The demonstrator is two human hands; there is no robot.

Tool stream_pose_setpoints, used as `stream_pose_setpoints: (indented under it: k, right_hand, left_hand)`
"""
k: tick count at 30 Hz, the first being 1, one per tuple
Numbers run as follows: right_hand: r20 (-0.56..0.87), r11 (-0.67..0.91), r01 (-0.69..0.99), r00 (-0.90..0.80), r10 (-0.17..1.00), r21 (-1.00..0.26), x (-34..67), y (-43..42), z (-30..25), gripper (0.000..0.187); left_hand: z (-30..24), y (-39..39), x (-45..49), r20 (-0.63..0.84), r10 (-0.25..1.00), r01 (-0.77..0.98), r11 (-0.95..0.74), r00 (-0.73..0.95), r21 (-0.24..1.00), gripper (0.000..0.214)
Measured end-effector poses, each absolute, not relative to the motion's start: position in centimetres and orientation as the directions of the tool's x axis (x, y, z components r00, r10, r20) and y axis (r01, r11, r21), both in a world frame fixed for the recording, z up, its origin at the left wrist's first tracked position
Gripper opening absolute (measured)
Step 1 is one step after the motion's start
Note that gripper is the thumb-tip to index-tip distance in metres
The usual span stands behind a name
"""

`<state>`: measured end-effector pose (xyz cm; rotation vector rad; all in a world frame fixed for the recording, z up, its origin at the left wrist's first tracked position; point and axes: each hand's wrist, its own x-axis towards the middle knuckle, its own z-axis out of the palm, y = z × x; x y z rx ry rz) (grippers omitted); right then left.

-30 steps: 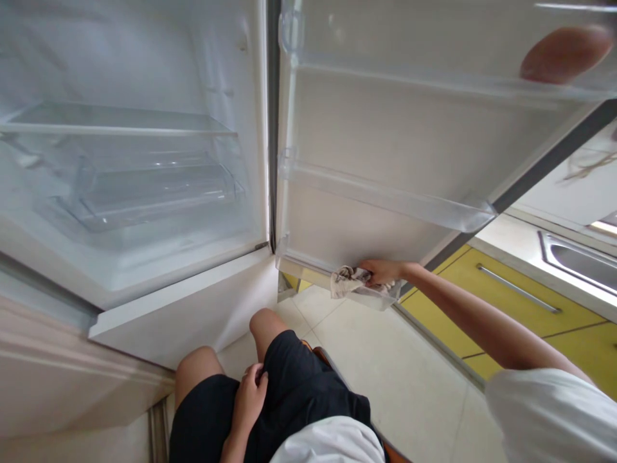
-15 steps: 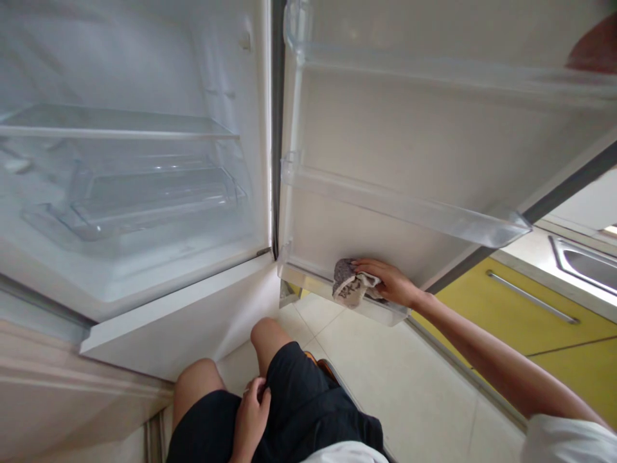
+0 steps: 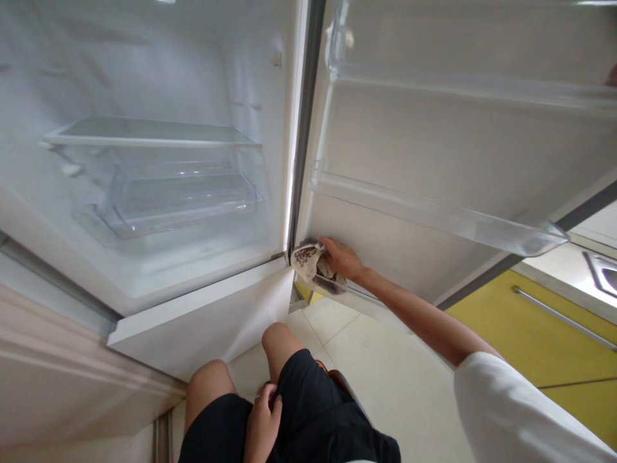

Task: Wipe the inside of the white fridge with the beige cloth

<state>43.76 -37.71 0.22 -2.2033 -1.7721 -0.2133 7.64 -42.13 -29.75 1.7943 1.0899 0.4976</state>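
Note:
My right hand (image 3: 341,258) grips a crumpled grey-and-white cloth (image 3: 308,262) and presses it against the lowest clear bin (image 3: 366,297) of the open fridge door, at the hinge end beside the cabinet. My left hand (image 3: 263,419) rests on my lap, its fingers curled on my black shorts (image 3: 313,411). I am crouched before the open fridge (image 3: 159,193), knees near the bottom edge.
Inside the fridge are a glass shelf (image 3: 149,132) and a clear drawer (image 3: 178,199). The door carries a middle clear bin (image 3: 434,212) and an upper one (image 3: 457,83). Yellow cupboard fronts (image 3: 540,334) and a steel sink (image 3: 602,273) stand at right. Pale floor tiles (image 3: 395,379) lie below.
My right hand has slid the cloth leftward along the door's lowest bin, from its outer end to the hinge corner. The view has shifted left. My left hand has stayed on my lap.

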Motion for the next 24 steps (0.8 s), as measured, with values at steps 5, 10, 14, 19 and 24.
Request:
stream_pose_setpoints:
  k: [5, 10, 14, 19, 24]
  right_hand:
    - [0.264, -0.108, 0.993, 0.095, 0.960, 0.036, 42.4, -37.2, 0.1, 0.054]
    - [0.214, 0.079, 0.989, -0.105, 0.971, 0.129, 42.9, -38.6, 0.2, 0.042]
    - [0.132, 0.038, 0.998, -0.044, 0.990, 0.048, 43.8, -38.6, 0.1, 0.046]
    - [-0.078, 0.218, 0.976, -0.218, 0.973, -0.002, 46.0, -38.8, 0.4, 0.079]
    - [-0.067, 0.192, 0.974, -0.184, 0.981, 0.122, 44.8, -39.7, -0.7, 0.090]
  left_hand:
    - [-30.3, -42.2, 7.5, -0.112, 0.847, 0.474, -0.176, 0.519, 0.863, 0.028]
    - [-30.4, -42.0, 7.5, -0.121, 0.836, 0.473, -0.179, 0.536, 0.863, 0.026]
    - [-30.4, -41.9, 7.5, -0.136, 0.833, 0.476, -0.166, 0.537, 0.863, 0.025]
    - [-30.0, -42.0, 7.5, -0.172, 0.824, 0.488, -0.139, 0.539, 0.862, 0.026]
    - [-29.7, -41.7, 7.7, -0.199, 0.812, 0.486, -0.116, 0.549, 0.866, 0.029]
